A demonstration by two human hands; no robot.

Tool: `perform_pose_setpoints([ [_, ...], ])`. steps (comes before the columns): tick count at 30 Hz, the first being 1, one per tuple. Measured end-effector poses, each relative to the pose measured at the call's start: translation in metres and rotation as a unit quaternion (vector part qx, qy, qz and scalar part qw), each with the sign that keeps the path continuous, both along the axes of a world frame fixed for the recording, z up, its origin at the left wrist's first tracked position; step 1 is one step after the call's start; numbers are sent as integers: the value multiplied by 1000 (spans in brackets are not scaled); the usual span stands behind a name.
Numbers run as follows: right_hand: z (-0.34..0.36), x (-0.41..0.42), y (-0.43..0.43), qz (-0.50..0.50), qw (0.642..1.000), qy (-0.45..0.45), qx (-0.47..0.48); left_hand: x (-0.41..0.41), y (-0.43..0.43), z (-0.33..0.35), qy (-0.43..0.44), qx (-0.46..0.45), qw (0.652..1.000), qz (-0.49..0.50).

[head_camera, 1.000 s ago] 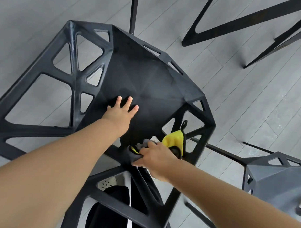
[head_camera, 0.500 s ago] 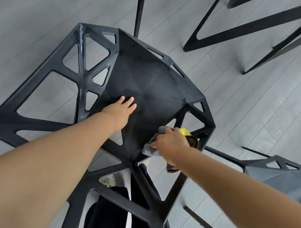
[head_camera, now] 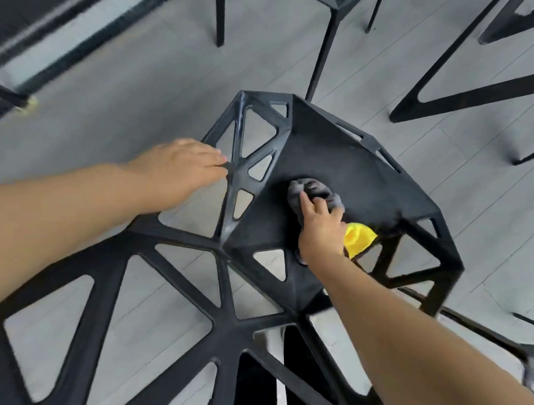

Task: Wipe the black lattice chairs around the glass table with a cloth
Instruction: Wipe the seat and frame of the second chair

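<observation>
The black lattice chair [head_camera: 336, 162], a faceted plastic shell with a solid matte seat panel and triangular openings all round, fills the middle and lower part of the head view and is seen from above. Its backrest lattice spreads toward the bottom edge. On the seat panel, left of its middle, lies the grey-and-yellow cloth [head_camera: 313, 188], bunched into a soft wad. Its grey side is pressed against the plastic and a yellow corner sticks out to the right, over one of the openings at the seat's near edge. The right hand [head_camera: 320, 231] sits on top of the wad. Its fingers are curled over the grey folds and grip them, with the index finger stretched forward onto the cloth. The left hand [head_camera: 182, 169] is well apart from it, at the chair's left rim. It lies flat and relaxed with straight fingers whose tips touch a lattice bar, and it holds nothing. Through the openings shows the grey plank floor [head_camera: 142, 92]. Beyond the seat's far edge stand the thin black legs of a second chair [head_camera: 324, 49], close to the first chair's rim. To the upper right are the V-shaped black table legs [head_camera: 445, 96], clear of the seat. A blurred grey chair corner [head_camera: 530, 373] juts in at the lower right edge. A dark blurred strip [head_camera: 39, 18] crosses the upper left corner; what it is cannot be told.
</observation>
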State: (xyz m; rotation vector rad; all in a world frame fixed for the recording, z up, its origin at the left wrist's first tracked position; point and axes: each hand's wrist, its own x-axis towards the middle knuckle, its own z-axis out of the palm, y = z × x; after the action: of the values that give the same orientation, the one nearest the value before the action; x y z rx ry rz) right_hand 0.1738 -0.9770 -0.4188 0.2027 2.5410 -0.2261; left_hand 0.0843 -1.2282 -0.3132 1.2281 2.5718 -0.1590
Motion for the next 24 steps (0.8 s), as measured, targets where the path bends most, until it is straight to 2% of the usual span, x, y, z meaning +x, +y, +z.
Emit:
perform_pose_setpoints([
  [2, -2, 14, -34, 18, 1000, -8, -23, 5, -16, 7, -33, 9, 993, 109],
  [3, -2, 23, -48, 43, 998, -9, -45, 9, -23, 8, -58, -19, 984, 167],
  [5, -3, 43, -74, 110, 989, -12, -99, 15, -34, 7, -120, -57, 958, 255],
  [7, -6, 59, -89, 162, 976, 0, -147, 21, -43, 0, -187, -28, 926, 327],
  [10, -23, 62, -93, 159, 970, 95, -156, 23, -52, -15, -248, 53, 900, 355],
  [13, -38, 40, -92, 162, 958, 172, -161, 26, -57, -25, -265, 141, 881, 366],
  [16, -30, -14, -104, 18, 953, 231, -195, 31, -58, -29, -273, 186, 868, 371],
  [18, -16, -60, -108, -116, 932, 262, -224, 32, -58, -30, -280, 201, 860, 377],
  [20, 2, -106, -105, -263, 886, 281, -260, 32, -58, -29, -288, 199, 854, 384],
  [22, 11, -143, -95, -375, 824, 283, -316, 32, -59, -30, -288, 203, 854, 384],
  [23, 13, -154, -94, -392, 808, 264, -352, 32, -60, -31, -289, 205, 853, 384],
  [24, 14, -159, -95, -376, 813, 231, -381, 33, -61, -32, -293, 206, 850, 386],
])
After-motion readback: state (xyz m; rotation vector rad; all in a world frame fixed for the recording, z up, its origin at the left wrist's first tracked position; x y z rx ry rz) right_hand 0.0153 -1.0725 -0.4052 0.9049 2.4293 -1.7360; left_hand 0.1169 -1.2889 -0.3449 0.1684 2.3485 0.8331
